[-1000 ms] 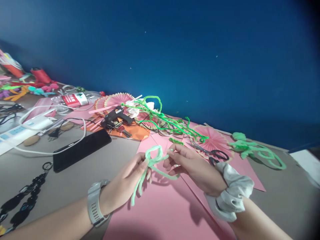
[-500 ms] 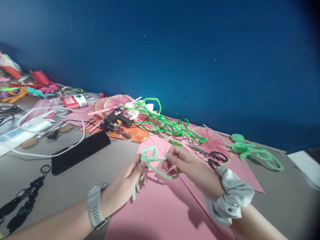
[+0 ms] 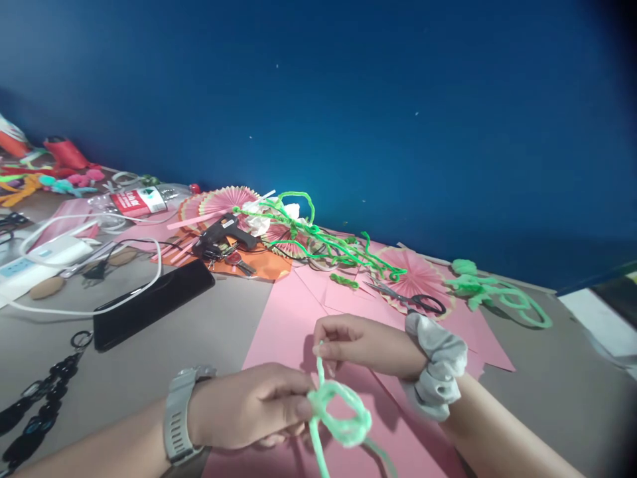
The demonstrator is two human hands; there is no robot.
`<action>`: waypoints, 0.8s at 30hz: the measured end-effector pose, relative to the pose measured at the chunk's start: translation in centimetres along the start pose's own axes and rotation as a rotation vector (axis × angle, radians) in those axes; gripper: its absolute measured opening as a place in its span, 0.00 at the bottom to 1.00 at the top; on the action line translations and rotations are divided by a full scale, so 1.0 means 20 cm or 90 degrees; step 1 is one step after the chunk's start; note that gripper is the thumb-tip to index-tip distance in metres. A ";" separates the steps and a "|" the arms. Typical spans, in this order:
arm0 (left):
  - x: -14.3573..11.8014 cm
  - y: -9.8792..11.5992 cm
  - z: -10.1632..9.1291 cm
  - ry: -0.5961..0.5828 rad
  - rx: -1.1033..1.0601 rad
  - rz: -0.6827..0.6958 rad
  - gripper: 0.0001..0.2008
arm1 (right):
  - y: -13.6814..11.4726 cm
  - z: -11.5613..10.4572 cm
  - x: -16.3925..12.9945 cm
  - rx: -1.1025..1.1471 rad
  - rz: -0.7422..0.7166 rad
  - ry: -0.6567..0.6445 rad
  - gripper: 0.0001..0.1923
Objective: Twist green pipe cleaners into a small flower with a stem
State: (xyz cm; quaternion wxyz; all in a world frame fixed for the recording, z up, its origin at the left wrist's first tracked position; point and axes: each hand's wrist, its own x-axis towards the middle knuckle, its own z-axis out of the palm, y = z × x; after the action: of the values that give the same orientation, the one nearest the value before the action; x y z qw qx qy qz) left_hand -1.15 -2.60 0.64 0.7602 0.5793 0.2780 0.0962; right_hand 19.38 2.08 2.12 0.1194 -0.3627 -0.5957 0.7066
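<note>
Pale green pipe cleaner looped over the pink paper, pinched at the loop by left hand and at one end by right hand, mid-twist; next, likely tightening while keeping the loop's shape.

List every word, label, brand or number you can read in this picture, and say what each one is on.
No text here can be read.
Bottle label: red and white with white characters and a small green mark, too blurred to read.
Power strip: pale markings, too small to read.
Glue gun: a small pale sticker, illegible.
</note>
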 end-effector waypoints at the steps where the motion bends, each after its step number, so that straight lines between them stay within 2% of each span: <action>1: 0.00 0.01 0.00 -0.026 0.032 -0.029 0.19 | -0.01 0.02 0.00 -0.008 -0.010 -0.019 0.15; 4: 0.01 0.02 0.00 -0.082 0.081 -0.129 0.18 | -0.04 0.08 -0.02 -0.094 -0.035 -0.005 0.12; 7: 0.03 0.00 0.00 -0.073 0.010 -0.182 0.18 | -0.09 0.15 -0.04 -0.323 -0.067 0.109 0.07; 11: 0.06 -0.05 -0.01 -0.032 -0.285 -0.139 0.18 | -0.12 0.23 -0.06 -0.554 -0.197 0.225 0.07; 13: 0.06 -0.05 -0.01 0.037 -0.369 -0.089 0.17 | -0.11 0.25 -0.07 -0.604 -0.246 0.271 0.08; 16: 0.07 -0.05 -0.02 0.130 -0.436 0.016 0.13 | -0.10 0.26 -0.07 -0.587 -0.278 0.337 0.09; 19: 0.07 -0.04 -0.02 0.156 -0.471 0.085 0.11 | -0.09 0.24 -0.07 -0.468 -0.297 0.352 0.09; 22: 0.06 -0.04 -0.02 0.174 -0.440 0.151 0.11 | -0.08 0.21 -0.05 -0.322 -0.236 0.367 0.05; 24: 0.06 -0.04 -0.02 0.182 -0.404 0.174 0.11 | -0.08 0.19 -0.04 -0.233 -0.188 0.363 0.07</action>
State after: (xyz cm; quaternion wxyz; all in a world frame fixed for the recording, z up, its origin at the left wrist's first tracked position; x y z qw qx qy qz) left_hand -0.57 -2.02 -0.61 0.8356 0.3269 0.2581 0.3582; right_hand 16.97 -0.88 4.04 0.3144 -0.4708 -0.7006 0.4343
